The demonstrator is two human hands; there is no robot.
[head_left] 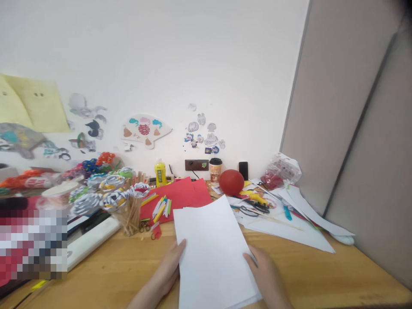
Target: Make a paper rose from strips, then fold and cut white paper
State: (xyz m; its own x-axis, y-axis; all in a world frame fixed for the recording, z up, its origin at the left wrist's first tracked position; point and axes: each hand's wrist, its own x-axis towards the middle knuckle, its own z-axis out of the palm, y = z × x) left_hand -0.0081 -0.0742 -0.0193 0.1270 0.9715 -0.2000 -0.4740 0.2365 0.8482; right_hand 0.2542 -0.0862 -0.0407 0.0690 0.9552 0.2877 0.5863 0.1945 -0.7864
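Observation:
White paper sheets (pixel 214 249), seemingly a thin stack, are held up over the wooden table in front of me. My left hand (pixel 170 264) grips the left edge, thumb on top and the fingers partly hidden beneath. On the opposite edge my right hand (pixel 262 266) is closed the same way, its thumb lying on the paper. Just beyond the far edge lie red paper sheets (pixel 180 193). Folded strips of coloured paper (pixel 162 209) rest on the red sheets.
Left stands a cup of wooden sticks (pixel 128 214) beside bundled paper flowers (pixel 112 189). Behind are a yellow bottle (pixel 160 172), a lidded paper cup (pixel 215 171) and a red balloon (pixel 231 182). Scissors (pixel 249 210) and white paper (pixel 289 231) lie right, near a grey partition (pixel 354 107).

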